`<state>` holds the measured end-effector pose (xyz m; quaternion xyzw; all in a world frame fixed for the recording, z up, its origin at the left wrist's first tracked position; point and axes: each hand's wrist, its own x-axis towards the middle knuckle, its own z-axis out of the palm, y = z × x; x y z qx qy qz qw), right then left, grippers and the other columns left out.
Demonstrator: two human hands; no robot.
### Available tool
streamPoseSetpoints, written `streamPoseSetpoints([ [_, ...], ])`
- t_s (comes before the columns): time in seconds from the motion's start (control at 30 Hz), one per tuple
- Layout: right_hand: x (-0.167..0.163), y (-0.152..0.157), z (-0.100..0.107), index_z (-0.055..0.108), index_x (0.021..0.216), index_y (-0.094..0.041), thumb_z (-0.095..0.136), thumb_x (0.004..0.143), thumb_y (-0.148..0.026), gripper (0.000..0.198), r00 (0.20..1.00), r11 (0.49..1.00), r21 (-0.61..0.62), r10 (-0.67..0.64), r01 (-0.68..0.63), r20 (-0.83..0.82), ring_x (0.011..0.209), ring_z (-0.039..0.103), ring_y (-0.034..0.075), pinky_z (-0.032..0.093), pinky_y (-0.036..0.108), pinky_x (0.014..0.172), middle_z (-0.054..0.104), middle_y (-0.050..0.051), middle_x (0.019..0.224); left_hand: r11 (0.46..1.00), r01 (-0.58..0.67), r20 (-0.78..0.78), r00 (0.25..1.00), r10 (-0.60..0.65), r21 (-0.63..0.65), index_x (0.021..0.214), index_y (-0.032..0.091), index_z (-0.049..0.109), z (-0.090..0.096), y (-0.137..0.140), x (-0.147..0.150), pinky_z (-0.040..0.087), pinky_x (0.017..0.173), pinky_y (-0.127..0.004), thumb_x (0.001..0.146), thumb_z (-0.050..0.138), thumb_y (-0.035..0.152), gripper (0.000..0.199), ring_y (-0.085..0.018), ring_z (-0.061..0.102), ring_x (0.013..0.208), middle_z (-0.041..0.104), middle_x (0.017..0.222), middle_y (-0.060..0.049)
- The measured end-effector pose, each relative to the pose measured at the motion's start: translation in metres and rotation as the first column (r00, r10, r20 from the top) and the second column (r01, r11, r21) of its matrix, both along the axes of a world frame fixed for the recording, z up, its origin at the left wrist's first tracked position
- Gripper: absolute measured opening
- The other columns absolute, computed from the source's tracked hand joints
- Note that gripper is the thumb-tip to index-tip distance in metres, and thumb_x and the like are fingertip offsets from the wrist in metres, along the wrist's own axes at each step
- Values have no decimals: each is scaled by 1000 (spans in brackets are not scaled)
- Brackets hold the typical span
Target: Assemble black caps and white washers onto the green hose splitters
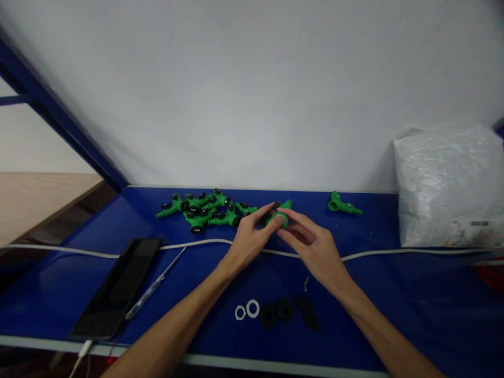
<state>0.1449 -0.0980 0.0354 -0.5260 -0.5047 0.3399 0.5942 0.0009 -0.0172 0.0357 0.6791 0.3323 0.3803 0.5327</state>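
Note:
Both of my hands grip one green Y-shaped hose connector (280, 220) above the middle of the blue table. My left hand (255, 229) has its thumb pressed on the connector's round end. The fingers of my right hand (311, 239) hold it from the right side. Several similar green connectors with black parts (197, 220) lie in a cluster to the left. Below my hands are two white rings (252, 308), black rings (284, 311), small black pieces (308, 313) and tiny screw-like bits (306, 284).
One green connector without black parts (344, 206) lies at the back right, near a wrapped white package (449, 189). A white cable (205, 242) crosses the table. At left are a phone (118, 289) and a thin screwdriver (155, 284). A pale wall (252, 94) stands behind.

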Motion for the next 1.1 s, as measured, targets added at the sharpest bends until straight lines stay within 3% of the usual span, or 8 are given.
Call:
streamPoseSetpoints([
  [0.23,-1,1,1,73,125,-25,82,81,-36,46,999,999,-31,9,-10,-33,91,75,18,62,33,90,77,5,113,1000,1,8,1000,-1,-13,139,17,67,-1,1,0,45,114,-39,90,69,47,58,-27,64,128,71,136,-10],
  [0.37,-1,0,6,73,122,-26,81,82,-38,43,998,999,-51,14,-18,-68,90,75,18,62,33,89,78,4,110,980,45,108,994,-24,-195,136,17,68,2,0,1,51,108,-40,99,50,51,54,-27,64,127,71,136,-10],
  [0.43,-1,0,8,74,120,-26,78,85,-41,38,996,998,-54,33,-38,-78,90,76,19,62,35,90,78,4,110,973,40,129,992,-11,-226,134,17,69,3,-1,3,50,108,-38,99,50,51,52,-26,63,128,71,136,-10],
  [0.53,-1,0,7,74,119,-26,73,89,-43,34,997,998,-55,38,-42,-73,90,76,20,62,36,88,78,5,110,982,3,99,995,16,-190,131,18,70,3,-2,5,49,108,-32,95,59,47,48,-24,63,126,70,136,-9],
  [0.63,-2,0,6,74,117,-26,72,90,-44,32,998,998,-52,26,-29,-56,89,76,19,63,34,86,77,5,112,977,22,65,998,-9,-212,135,18,67,2,-3,5,57,82,-29,96,57,51,53,-23,68,108,72,129,-9],
  [0.7,-3,-1,4,74,116,-26,71,91,-43,30,998,998,-48,25,-27,-56,90,75,19,63,34,86,77,4,113,978,29,53,998,-19,-208,137,18,65,1,-3,5,55,69,-26,96,56,52,54,-21,68,97,73,122,-9],
  [0.83,-2,-1,4,74,112,-25,72,90,-42,28,998,999,-36,20,-23,-64,87,75,18,62,33,83,78,4,109,987,33,35,999,-27,-159,134,21,65,-2,-3,5,52,67,-24,96,56,52,50,-18,65,90,73,111,-5],
  [1.1,-2,-2,6,76,108,-25,70,92,-40,23,998,1000,-7,18,-18,-65,82,72,17,61,32,80,78,3,101,988,82,38,996,-78,-130,142,26,55,1,-9,3,51,71,-25,101,50,52,49,-17,61,90,68,113,-4],
])
